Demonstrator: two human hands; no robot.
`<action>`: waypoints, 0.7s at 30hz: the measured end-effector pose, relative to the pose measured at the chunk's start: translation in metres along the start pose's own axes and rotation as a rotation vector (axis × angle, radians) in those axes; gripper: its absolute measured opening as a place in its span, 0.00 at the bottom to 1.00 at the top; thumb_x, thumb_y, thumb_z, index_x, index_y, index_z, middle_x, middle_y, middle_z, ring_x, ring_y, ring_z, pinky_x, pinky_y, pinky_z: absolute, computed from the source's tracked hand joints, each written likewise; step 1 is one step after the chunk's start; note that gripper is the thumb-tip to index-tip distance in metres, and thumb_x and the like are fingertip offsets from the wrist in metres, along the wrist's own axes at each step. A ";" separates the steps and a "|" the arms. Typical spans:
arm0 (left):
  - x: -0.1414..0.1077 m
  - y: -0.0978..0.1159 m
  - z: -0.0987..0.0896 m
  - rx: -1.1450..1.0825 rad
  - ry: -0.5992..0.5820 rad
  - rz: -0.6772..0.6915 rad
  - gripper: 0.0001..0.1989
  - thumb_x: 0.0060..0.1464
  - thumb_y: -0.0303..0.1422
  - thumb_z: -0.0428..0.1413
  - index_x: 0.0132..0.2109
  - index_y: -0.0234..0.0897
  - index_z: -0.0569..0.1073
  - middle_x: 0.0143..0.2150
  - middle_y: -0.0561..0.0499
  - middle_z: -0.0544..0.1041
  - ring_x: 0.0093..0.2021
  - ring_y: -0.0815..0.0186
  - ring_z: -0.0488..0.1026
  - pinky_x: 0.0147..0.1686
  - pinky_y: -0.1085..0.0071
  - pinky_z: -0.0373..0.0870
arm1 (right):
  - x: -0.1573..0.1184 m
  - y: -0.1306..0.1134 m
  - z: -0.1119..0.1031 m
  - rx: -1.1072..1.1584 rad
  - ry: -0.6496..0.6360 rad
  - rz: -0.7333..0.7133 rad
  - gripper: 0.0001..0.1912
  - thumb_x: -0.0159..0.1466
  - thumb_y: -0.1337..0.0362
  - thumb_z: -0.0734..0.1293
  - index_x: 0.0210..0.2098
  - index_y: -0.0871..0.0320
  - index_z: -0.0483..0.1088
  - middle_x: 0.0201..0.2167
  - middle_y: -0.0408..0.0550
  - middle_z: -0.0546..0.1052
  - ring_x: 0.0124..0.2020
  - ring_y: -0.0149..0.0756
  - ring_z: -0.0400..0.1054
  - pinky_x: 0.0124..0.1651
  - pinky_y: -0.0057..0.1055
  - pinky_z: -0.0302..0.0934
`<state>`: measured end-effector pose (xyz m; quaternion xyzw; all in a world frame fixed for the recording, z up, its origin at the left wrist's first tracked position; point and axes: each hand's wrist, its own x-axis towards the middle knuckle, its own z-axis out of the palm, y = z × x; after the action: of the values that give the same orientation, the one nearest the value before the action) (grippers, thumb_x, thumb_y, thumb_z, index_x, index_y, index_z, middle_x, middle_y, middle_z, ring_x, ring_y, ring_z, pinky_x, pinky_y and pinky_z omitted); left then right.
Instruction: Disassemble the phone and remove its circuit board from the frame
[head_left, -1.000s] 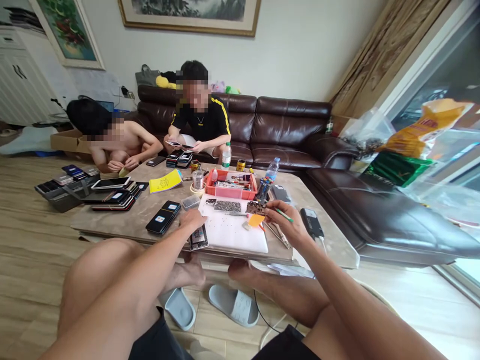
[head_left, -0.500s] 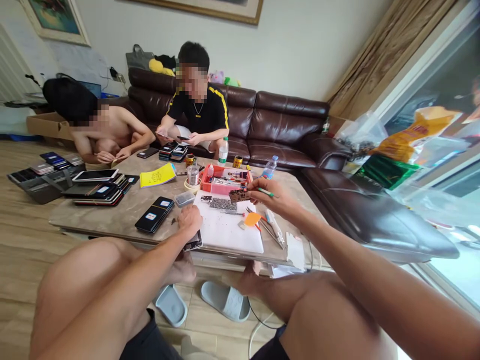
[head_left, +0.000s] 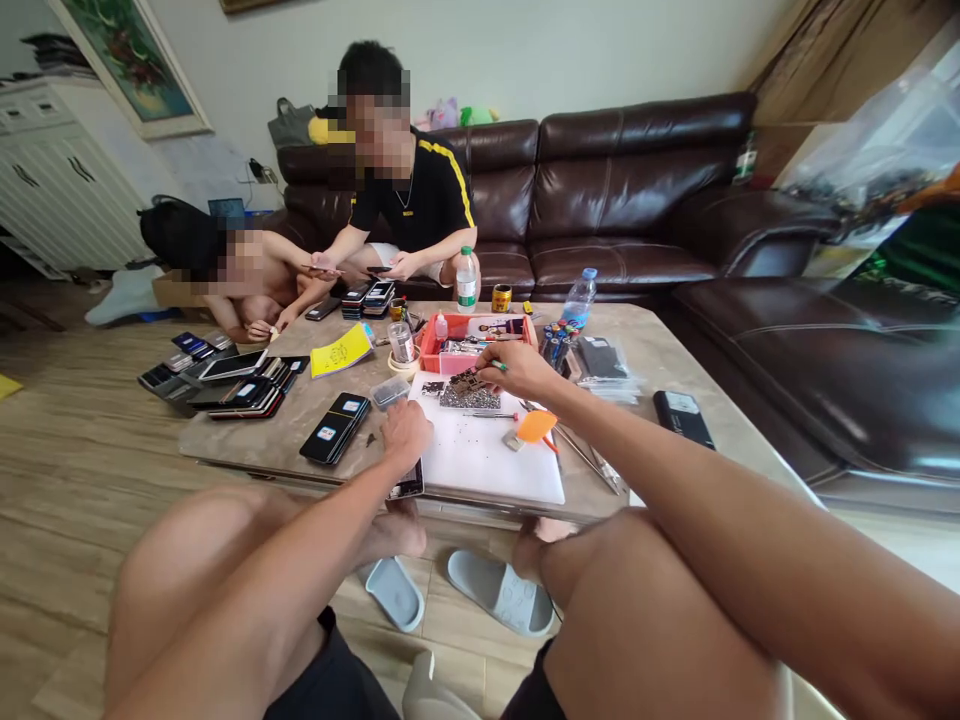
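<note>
My right hand (head_left: 516, 368) is closed on a thin green tool (head_left: 498, 367) and a small brown part (head_left: 466, 384), held over a speckled plate (head_left: 472, 398) on the white sheet (head_left: 495, 470). Near the sheet's left edge, my left hand (head_left: 406, 432) rests on an opened phone (head_left: 409, 484), its fingers curled and partly hidden. A screwdriver (head_left: 491, 415) lies below the plate. An orange piece (head_left: 537, 426) sits at the sheet's right side beside tweezers (head_left: 589, 455). Behind my right hand stands a red tray (head_left: 431, 345) of tools.
Stacked phones (head_left: 335, 428) and a yellow booklet (head_left: 341, 350) lie on the left. Bottles (head_left: 466, 282) stand at the back. Bagged items (head_left: 600, 360) and a black box (head_left: 682, 418) are on the right. Two people sit across the table (head_left: 645, 340).
The view has turned to the right, showing more of the table's right side. My right hand has brought the brown part left and closer to the speckled plate. My left hand stays at the phone.
</note>
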<state>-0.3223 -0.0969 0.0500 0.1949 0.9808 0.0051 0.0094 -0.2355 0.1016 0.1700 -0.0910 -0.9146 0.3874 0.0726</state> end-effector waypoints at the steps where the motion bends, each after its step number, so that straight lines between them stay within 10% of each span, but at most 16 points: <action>1: -0.002 0.002 -0.001 0.022 0.013 0.023 0.18 0.67 0.40 0.60 0.59 0.35 0.75 0.60 0.42 0.76 0.58 0.54 0.76 0.56 0.50 0.76 | 0.002 0.002 -0.001 -0.017 0.009 0.008 0.07 0.61 0.75 0.69 0.30 0.58 0.73 0.24 0.45 0.80 0.28 0.37 0.78 0.40 0.31 0.71; 9: 0.009 0.011 -0.031 0.117 0.059 0.295 0.16 0.69 0.38 0.56 0.57 0.34 0.75 0.59 0.41 0.77 0.60 0.53 0.74 0.61 0.48 0.69 | 0.020 0.010 0.001 -0.091 0.023 0.087 0.06 0.62 0.74 0.69 0.33 0.59 0.77 0.26 0.48 0.82 0.33 0.40 0.81 0.42 0.30 0.71; 15: 0.028 -0.033 -0.057 0.115 -0.107 0.531 0.12 0.63 0.30 0.54 0.50 0.33 0.79 0.53 0.38 0.80 0.52 0.52 0.80 0.51 0.58 0.76 | 0.023 0.016 0.026 -0.066 -0.109 0.092 0.07 0.59 0.76 0.70 0.30 0.58 0.76 0.23 0.44 0.81 0.30 0.37 0.78 0.38 0.26 0.69; 21: 0.024 -0.062 -0.039 0.026 -0.235 0.611 0.10 0.60 0.30 0.55 0.45 0.36 0.80 0.50 0.39 0.80 0.49 0.50 0.80 0.49 0.59 0.76 | 0.017 0.027 0.052 0.100 -0.276 0.127 0.06 0.60 0.72 0.69 0.29 0.57 0.73 0.24 0.42 0.79 0.26 0.35 0.75 0.30 0.27 0.66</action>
<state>-0.3690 -0.1454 0.0873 0.4794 0.8692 -0.0272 0.1180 -0.2599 0.0873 0.1156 -0.0908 -0.8879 0.4449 -0.0739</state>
